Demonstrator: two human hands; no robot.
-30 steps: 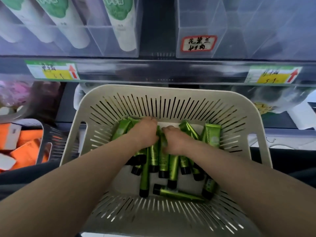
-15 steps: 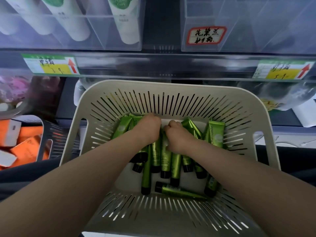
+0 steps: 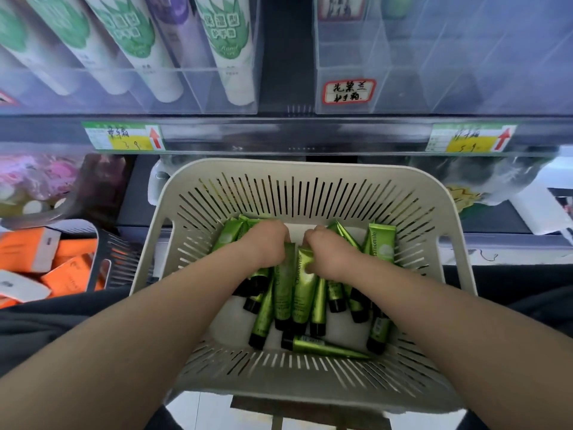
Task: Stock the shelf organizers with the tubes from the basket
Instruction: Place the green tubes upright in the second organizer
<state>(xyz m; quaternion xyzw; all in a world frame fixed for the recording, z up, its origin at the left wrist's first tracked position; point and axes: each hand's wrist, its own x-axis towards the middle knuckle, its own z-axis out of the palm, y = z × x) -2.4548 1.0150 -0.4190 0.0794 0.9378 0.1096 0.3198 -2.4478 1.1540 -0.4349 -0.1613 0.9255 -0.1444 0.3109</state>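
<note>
A shelf (image 3: 294,135) is seen across the top, and two clear organizers are stood on it: the left organizer (image 3: 77,88) is filled with leaning white tubes (image 3: 229,51), while the compartments of the right organizer (image 3: 449,72) are seen through as bare plastic. Below the shelf edge a pale slotted basket (image 3: 310,169) is held near the person's lap, and a dark basket (image 3: 102,262) with orange boxes (image 3: 28,246) is placed to its left. Both forearms are reached into the pale basket. The left hand (image 3: 269,243) and the right hand (image 3: 328,254) are set close together, knuckles up, and each grip is curled down onto the crimped ends of the green tubes (image 3: 283,293); how many are held cannot be told. The green tubes are lain in a loose pile on the basket floor, mostly black caps toward the person, one crosswise at the front. A handwritten label (image 3: 348,91) is stuck on the right organizer, and two price tags (image 3: 122,138) are fixed to the shelf edge.
</note>
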